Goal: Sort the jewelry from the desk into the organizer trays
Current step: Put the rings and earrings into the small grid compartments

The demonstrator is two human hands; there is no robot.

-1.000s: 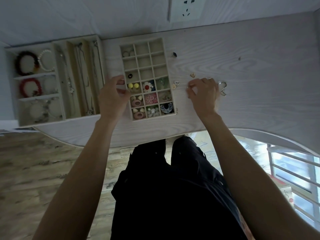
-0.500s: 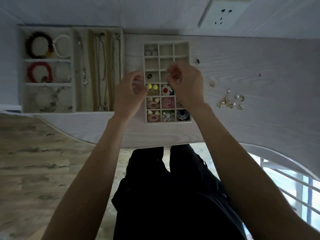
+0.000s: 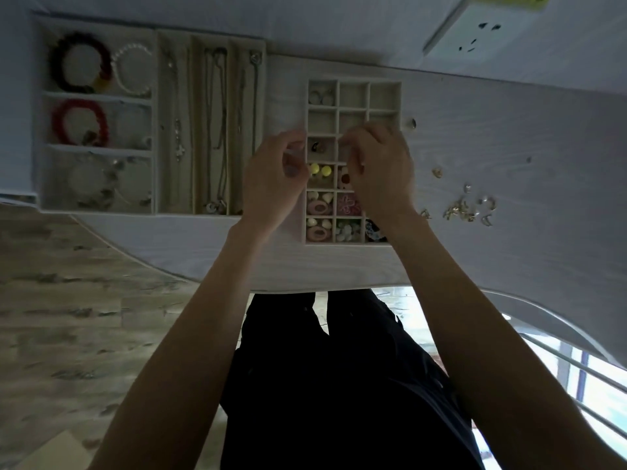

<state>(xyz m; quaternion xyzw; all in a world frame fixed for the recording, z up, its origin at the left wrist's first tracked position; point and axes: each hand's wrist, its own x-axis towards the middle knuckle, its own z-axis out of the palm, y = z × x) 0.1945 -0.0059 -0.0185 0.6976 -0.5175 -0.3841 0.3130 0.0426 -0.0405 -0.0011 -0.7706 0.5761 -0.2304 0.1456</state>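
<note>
right hand (image 3: 380, 171) fingers curled over grid tray (image 3: 353, 96) at frame centre, contents hidden; left hand (image 3: 274, 178) loosely pinched beside it; likely dropping a piece, next fetching loose earrings (image 3: 468, 210) right of centre.

pale wall (image 3: 305, 25) with socket (image 3: 475, 32), wood-look floor (image 3: 68, 317), perhaps laminate.

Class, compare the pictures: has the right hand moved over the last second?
Yes. The right hand has gone from the bare desk right of the grid tray leftward, and is now over the tray's middle compartments.
</note>
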